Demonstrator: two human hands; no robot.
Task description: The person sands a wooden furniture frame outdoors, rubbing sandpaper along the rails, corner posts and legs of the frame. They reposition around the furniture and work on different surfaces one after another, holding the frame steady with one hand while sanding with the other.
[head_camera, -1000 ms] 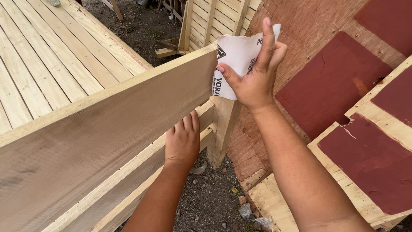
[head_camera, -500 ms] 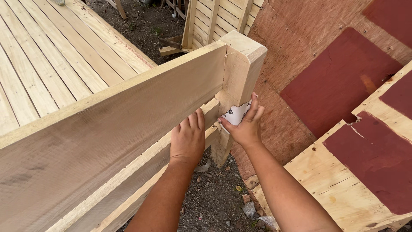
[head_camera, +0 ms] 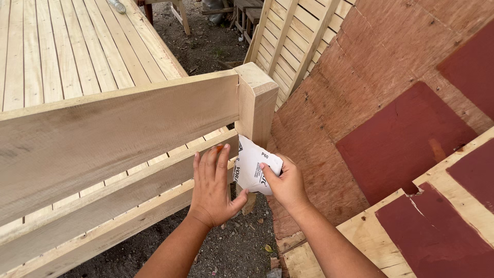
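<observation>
I stood outdoors in flat daylight, on bare dirt ground point(head_camera: 242, 247) strewn with small stones and scraps. To one side lay a broad deck of pale slatted planks point(head_camera: 67, 51). Ahead leaned a slatted wooden panel point(head_camera: 293, 36). Beside me stood reddish-brown plywood sheets point(head_camera: 360, 77) with dark red patches point(head_camera: 406, 139), some framed in pale timber. Dark wooden furniture point(head_camera: 247, 13) sat farther off.

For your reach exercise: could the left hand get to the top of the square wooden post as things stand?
Probably yes. The left hand lies flat on the lower rail, holding nothing, and the post top just above it is bare; only the wide board stands beside the path.
</observation>
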